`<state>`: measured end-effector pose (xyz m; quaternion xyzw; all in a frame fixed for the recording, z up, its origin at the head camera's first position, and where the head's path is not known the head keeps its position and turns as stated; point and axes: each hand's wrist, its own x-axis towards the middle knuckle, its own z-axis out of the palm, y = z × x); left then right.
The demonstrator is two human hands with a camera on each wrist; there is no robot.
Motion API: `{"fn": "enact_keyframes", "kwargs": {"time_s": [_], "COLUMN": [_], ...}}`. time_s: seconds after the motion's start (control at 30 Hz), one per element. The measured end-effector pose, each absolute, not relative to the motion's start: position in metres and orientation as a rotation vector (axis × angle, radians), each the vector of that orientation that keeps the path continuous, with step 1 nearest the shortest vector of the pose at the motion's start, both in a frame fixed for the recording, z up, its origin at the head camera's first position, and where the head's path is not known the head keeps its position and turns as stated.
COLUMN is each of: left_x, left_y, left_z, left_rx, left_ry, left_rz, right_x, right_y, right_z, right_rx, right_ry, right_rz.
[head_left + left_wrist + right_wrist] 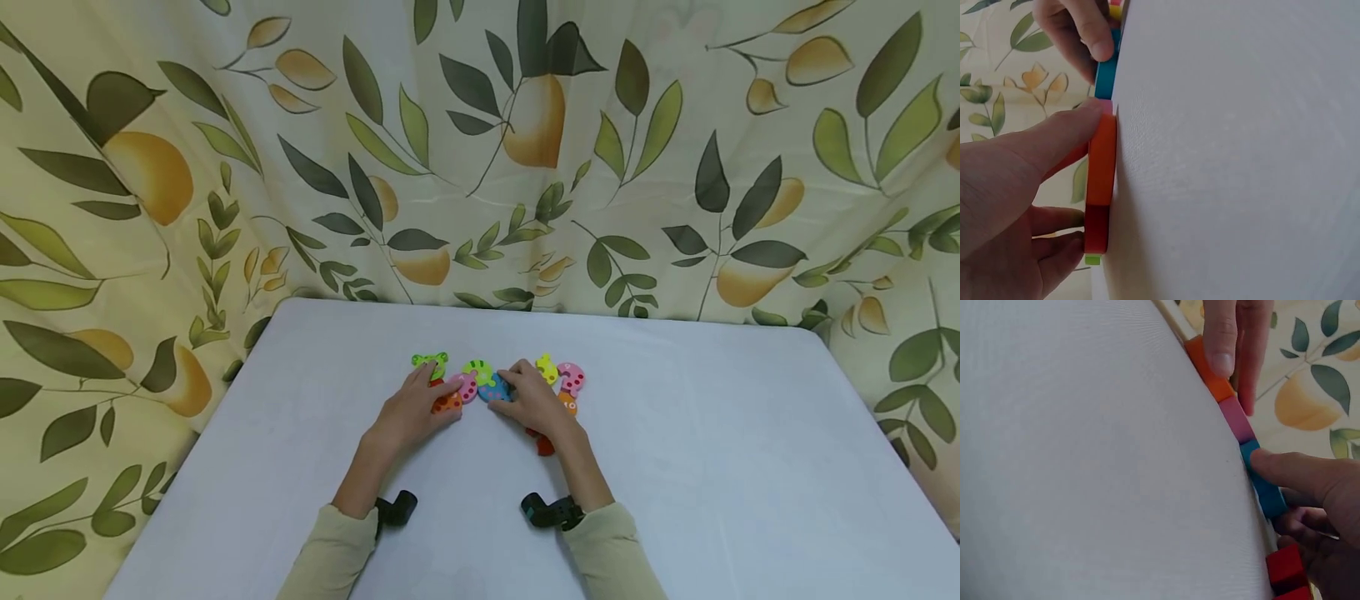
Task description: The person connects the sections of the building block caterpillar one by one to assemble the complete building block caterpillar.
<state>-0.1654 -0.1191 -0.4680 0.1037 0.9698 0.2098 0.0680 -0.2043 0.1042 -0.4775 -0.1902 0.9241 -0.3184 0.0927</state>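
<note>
Where our right hand point(536, 402) pinches the blue piece point(1264, 484) between thumb and fingers, it sits mid-row on the table point(712, 467), its end against a pink piece point(1238, 420) that in turn meets an orange piece point(1210, 372). Our left hand point(409, 410) spans the row's other end, touching the orange piece and a dark red piece point(1097, 228) beside it and reaching a bright green piece point(439, 360); we cannot tell whether it grips any of them. Judging by how they lie, we would call this stretch, with the lime piece point(478, 372) next to the blue, largely put together, though our fingers hide some joins. What seems left is the right-hand group: a yellow piece point(547, 370), a spotted pink piece point(573, 379), a small orange piece point(569, 403) and a red piece point(546, 447), the red standing apart from the blue. Our hands are near each other, leaving little slack between them, but we have wide room to the right and towards us; beyond the pieces lies the far edge, with a leafy curtain point(480, 242) behind.
</note>
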Motion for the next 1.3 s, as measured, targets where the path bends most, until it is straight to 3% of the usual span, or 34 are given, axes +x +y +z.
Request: {"fn": "enact_keyframes", "kwargs": {"time_s": [0.77,1.1,1.3], "left_x": [-0.168,-0.164,-0.161], "left_y": [-0.089,-0.035,-0.027], "left_z": [-0.467,-0.464,-0.462], "left_rx": [0.258,0.123,0.166], "left_ry": [2.997,3.158,3.145], "left_rz": [0.626,0.096,-0.272], "right_x": [-0.204,-0.208,-0.210], "right_y": [0.121,0.124,0.133], "right_z": [-0.463,-0.471,-0.471], "right_rx": [-0.537,-0.430,-0.371], "right_ry": [2.564,2.534,2.578], "right_rz": [-1.173,-1.266,-1.389]}}
